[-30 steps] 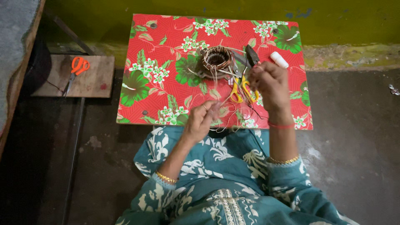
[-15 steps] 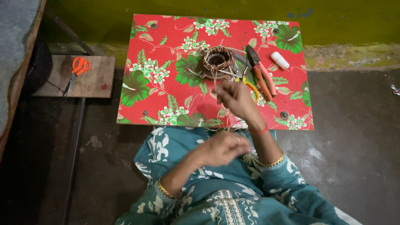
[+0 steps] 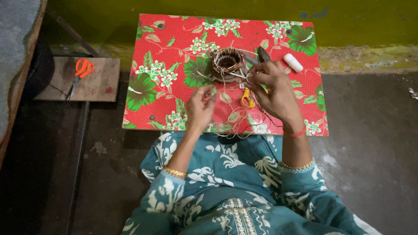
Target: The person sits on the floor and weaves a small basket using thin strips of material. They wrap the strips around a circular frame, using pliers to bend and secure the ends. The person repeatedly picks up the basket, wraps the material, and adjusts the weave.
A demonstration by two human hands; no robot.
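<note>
While flat on the table (image 3: pixel 165 52), round coil (image 3: pixel 227 61) opening upward.

coil (image 3: pixel 227 61) on table (image 3: pixel 174 43), scissors (image 3: pixel 80 72) far left

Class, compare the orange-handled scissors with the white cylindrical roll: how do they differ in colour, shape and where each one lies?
The orange-handled scissors have bright orange loops and thin dark blades; the white cylindrical roll is plain white all over.
The scissors are long and pointed; the roll is short and rounded.
The scissors lie on a brown wooden board left of the red floral table; the roll lies on that table, near its far right corner.
Neither hand touches either.
</note>
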